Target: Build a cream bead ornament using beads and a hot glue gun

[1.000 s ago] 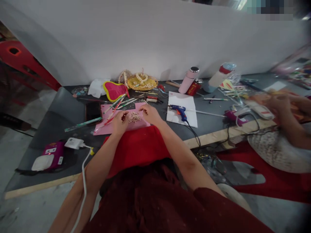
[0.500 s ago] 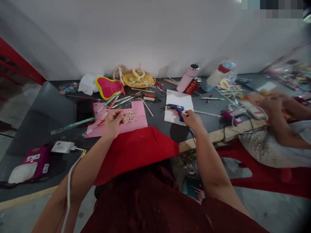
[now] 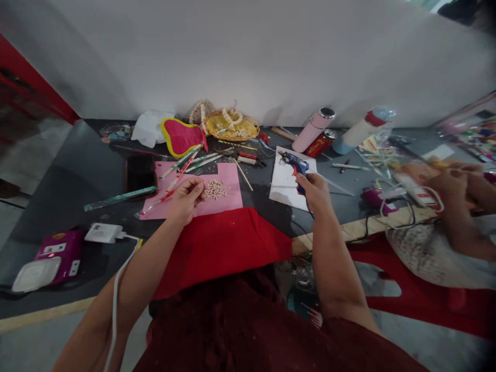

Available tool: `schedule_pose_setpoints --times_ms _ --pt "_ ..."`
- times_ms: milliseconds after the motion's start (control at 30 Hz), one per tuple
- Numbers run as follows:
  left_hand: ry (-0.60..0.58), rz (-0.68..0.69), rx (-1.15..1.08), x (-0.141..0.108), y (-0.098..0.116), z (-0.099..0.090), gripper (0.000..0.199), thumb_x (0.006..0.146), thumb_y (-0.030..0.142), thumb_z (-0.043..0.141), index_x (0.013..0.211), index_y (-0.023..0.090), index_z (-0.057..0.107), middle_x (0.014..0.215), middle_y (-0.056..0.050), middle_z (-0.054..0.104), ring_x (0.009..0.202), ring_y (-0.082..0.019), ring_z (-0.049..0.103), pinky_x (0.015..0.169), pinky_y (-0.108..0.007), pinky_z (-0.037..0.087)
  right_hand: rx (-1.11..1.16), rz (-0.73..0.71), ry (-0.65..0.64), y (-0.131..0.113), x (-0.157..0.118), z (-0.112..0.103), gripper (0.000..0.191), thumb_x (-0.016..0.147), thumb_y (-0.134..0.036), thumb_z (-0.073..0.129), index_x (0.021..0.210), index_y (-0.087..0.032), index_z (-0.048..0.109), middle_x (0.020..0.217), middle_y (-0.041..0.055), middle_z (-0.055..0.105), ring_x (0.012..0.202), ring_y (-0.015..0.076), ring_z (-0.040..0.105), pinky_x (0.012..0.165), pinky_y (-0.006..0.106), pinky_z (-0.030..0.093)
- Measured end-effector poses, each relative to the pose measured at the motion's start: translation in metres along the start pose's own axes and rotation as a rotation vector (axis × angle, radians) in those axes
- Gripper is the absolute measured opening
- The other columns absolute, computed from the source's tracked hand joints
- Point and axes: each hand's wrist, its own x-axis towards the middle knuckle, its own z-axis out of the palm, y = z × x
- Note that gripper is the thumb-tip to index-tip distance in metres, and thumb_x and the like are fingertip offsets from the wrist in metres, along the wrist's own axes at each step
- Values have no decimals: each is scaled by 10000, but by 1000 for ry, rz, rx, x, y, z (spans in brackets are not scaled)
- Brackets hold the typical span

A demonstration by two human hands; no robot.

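Our right hand (image 3: 314, 190) partly hides the one blue glue gun (image 3: 295, 164) it grips over white paper (image 3: 282, 187); our left hand (image 3: 187, 198) has fingertips pinched, contents unclear, beside one pellet pile (image 3: 217, 189).

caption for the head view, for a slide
Right hand grips a blue glue gun; left hand hovers by small pale pieces

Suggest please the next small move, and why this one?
Perhaps bring the glue gun toward the left hand: the right hand grips it over the white sheet, while the left's fingertips are pinched together beside the small pieces.
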Motion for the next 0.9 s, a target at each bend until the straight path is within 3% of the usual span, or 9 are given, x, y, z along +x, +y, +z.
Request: schedule_pose_setpoints --times_ms 67,133,200,267,400,600,733,900 --pt "9 -8 -16 1 -1 0 172 705 230 702 833 172 603 738 9 601 532 -44 517 497 -159 434 438 65 -108 -21 -14 19 307 700 -465 643 823 -200 547 691 -29 537 534 71 480 470 193 406" --pt "15 -10 -22 0 -1 0 181 700 226 708 839 175 605 740 11 608 541 -47 530 515 -165 448 702 150 -354 -42 -31 44 285 718 -441 632 857 -205 554 694 -28 527 549 76 490 471 197 422" --pt "21 -19 -16 -1 -1 0 195 697 230 712 851 180 604 746 10 616 553 -52 544 535 -176 464 819 206 -470 -60 -49 72 219 717 -364 643 837 -203 556 687 -26 533 570 81 508 477 198 430" --pt "25 -29 -15 -2 -1 -1 206 698 234 712 865 184 602 761 9 622 569 -57 555 551 -182 475 877 206 -464 -69 -64 98 186 673 -253 667 812 -201 555 767 -12 589 635 91 550 520 207 452" --pt "14 -20 -15 -2 -2 -4 204 709 243 703 876 183 603 763 5 622 587 -64 564 552 -182 475 914 167 -543 -64 -80 133 219 652 -192 650 858 -197 574 907 17 638 675 105 567 558 233 463" --pt "35 -23 2 2 -3 -5 259 702 255 707 922 176 596 767 -8 640 597 -76 576 559 -197 484 846 95 -562 -49 -84 144 340 660 -194 642 979 -247 538 1023 3 621 642 89 540 542 227 434" --pt "85 -49 -10 3 0 -3 249 684 251 722 883 167 598 775 -13 650 594 -71 574 557 -192 479 739 0 -589 -48 -88 143 184 776 -333 607 924 -229 574 744 -13 586 591 100 500 553 240 419" --pt "135 4 4 5 3 -4 212 691 246 713 864 174 614 743 4 623 564 -62 545 539 -194 468 619 -53 -675 -51 -95 141 295 857 -493 493 896 -219 597 623 -16 521 565 112 482 557 251 410"
